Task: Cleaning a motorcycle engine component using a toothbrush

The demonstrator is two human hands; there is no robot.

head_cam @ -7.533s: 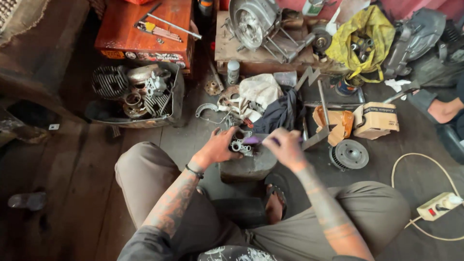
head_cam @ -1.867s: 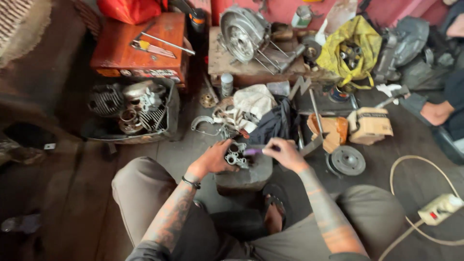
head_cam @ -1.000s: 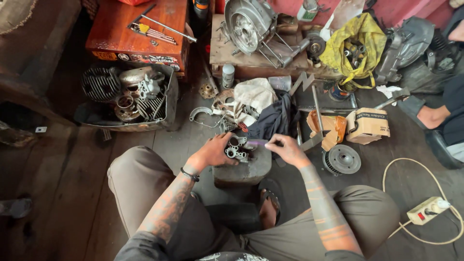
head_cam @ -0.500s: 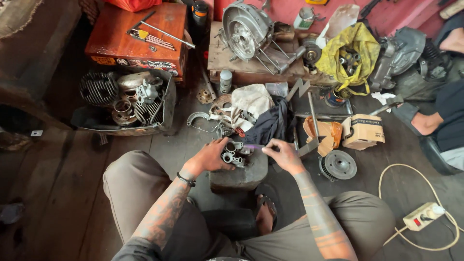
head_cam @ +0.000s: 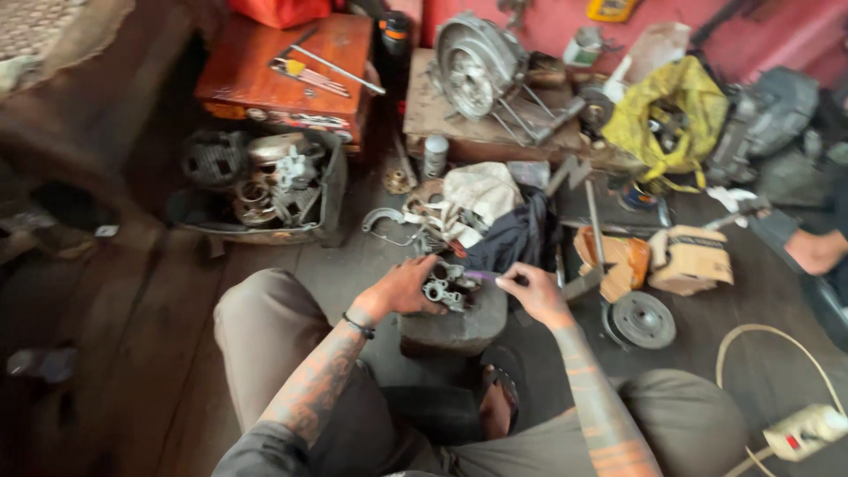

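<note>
barely shifted since half a second ago: left hand (head_cam: 402,290) gripping metal engine part (head_cam: 446,287) atop stone block (head_cam: 455,322); right hand (head_cam: 530,296) fingers pinching purple-handled tool (head_cam: 481,276), pointing leftward into it.

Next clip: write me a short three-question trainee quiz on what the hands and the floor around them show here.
1. True or false: the left hand rests on a grey metal engine part that sits on a stone block.
2. What does the right hand pinch? A) a purple-handled tool B) a hammer C) a paintbrush
3. Fill in: the round metal disc lies on the floor to the ____ of the right hand.

Key:
1. True.
2. A; its tip points at the engine part.
3. Right, just below the torn cardboard box.
</note>
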